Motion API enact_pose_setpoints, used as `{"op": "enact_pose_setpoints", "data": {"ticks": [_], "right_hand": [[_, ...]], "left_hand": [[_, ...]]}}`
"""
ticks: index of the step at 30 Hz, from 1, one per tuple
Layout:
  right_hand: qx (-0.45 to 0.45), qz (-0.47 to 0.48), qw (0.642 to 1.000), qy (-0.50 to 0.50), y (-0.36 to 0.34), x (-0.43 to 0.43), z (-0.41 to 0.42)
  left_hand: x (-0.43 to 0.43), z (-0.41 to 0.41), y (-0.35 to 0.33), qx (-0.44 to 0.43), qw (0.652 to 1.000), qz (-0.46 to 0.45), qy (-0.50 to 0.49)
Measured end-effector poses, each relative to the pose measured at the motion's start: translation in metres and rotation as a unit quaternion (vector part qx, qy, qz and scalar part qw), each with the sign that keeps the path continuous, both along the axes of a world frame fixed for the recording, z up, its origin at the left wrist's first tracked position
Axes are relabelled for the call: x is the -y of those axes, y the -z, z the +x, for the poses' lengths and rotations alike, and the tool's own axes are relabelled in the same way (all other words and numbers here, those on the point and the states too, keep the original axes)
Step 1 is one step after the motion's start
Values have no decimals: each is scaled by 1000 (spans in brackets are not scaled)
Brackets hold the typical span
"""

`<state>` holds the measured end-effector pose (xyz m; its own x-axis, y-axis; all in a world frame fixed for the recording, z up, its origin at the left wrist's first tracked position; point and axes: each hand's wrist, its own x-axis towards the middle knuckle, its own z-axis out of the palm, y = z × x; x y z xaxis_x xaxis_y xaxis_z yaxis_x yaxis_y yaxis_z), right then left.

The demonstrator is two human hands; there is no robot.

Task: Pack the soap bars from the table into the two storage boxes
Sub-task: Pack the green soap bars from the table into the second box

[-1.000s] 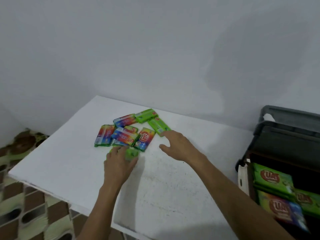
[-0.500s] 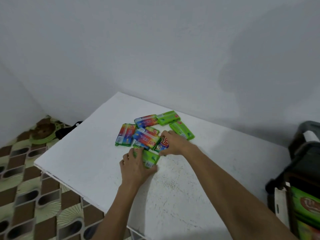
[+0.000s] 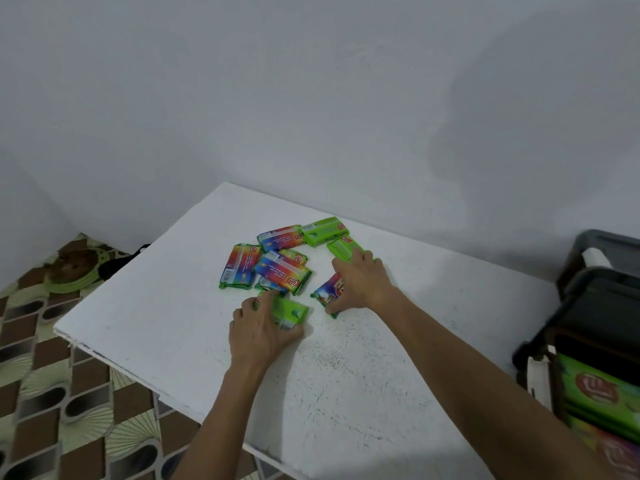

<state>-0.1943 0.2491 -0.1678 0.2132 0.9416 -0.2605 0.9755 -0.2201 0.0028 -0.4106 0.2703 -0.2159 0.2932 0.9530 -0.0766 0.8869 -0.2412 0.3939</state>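
Observation:
Several wrapped soap bars lie in a cluster on the white table [image 3: 363, 375]. My left hand [image 3: 258, 332] grips a green bar [image 3: 294, 311] at the cluster's near edge, thumb curled under its front end. My right hand [image 3: 363, 282] holds a multicoloured bar [image 3: 327, 294], pulled a little apart from the pile, with the thumb at its near corner. Its fingertips also lie over a green bar [image 3: 341, 249]. Other rainbow bars [image 3: 282, 271] and a green bar [image 3: 323, 231] sit behind. At the right edge a dark storage box [image 3: 595, 306] shows soap bars [image 3: 595, 393] inside.
A second dark box [image 3: 602, 242] stands behind the first at the far right. The table's left edge drops to a patterned tile floor [image 3: 52, 393]. A green and brown object [image 3: 71, 268] lies on the floor by the wall.
My right hand has taken hold of a multicoloured bar and drawn it out of the pile toward me. My left hand has closed on the green bar. The view has swung left.

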Motion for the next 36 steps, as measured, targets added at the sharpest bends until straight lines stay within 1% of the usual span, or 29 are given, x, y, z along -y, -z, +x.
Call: {"op": "enact_pose_setpoints", "data": {"ticks": [2, 4, 6, 7, 8, 9, 11, 12, 13, 14, 15, 16, 17, 19, 20, 23, 25, 26, 28, 31, 34, 36], "right_hand": [[-9, -2, 1000, -9, -7, 8, 5], [-37, 6, 999, -8, -14, 20, 12], [-80, 31, 996, 12, -21, 35, 20], [-99, 44, 994, 30, -25, 41, 24], [-116, 58, 990, 49, -30, 48, 28], [-133, 68, 987, 67, -34, 54, 31], [-184, 92, 974, 92, -44, 70, 39], [-230, 111, 961, 102, -48, 79, 42], [-295, 135, 939, 116, -52, 89, 45], [-371, 162, 905, 133, -57, 100, 46], [-442, 189, 864, 153, -61, 112, 47], [-496, 214, 824, 170, -65, 123, 49], [-530, 237, 793, 184, -69, 135, 52], [-567, 267, 754, 199, -78, 157, 60], [-579, 274, 741, 201, -83, 169, 66], [-593, 286, 724, 205, -95, 208, 85], [-586, 304, 721, 212, -99, 234, 98], [-576, 317, 721, 217, -101, 247, 104], [-560, 346, 718, 226, -105, 272, 116], [-544, 385, 703, 248, -109, 310, 130], [-509, 417, 701, 275, -110, 345, 144], [-501, 430, 689, 300, -110, 369, 150]], "left_hand": [[3, -1, -5, 81, 996, -39, -22], [8, -2, -13, 192, 977, -88, -43], [15, 0, -23, 313, 937, -141, -64], [19, 2, -29, 376, 908, -170, -74], [23, 4, -35, 435, 873, -206, -81], [27, 7, -42, 489, 830, -253, -87], [37, 14, -54, 583, 730, -345, -92], [42, 17, -59, 627, 673, -382, -92], [47, 21, -63, 665, 618, -410, -87], [51, 24, -65, 690, 577, -430, -80], [57, 30, -70, 701, 555, -443, -65], [60, 35, -72, 703, 554, -443, -53], [65, 42, -76, 701, 563, -436, -38], [75, 58, -83, 691, 598, -406, -16], [81, 66, -87, 681, 619, -391, -3], [104, 92, -93, 646, 675, -355, 37], [119, 108, -97, 618, 711, -328, 67], [127, 116, -98, 607, 724, -317, 79], [142, 134, -99, 598, 735, -305, 94], [167, 160, -103, 590, 741, -296, 121], [192, 181, -104, 571, 758, -274, 157], [207, 194, -103, 566, 761, -268, 167]]}}
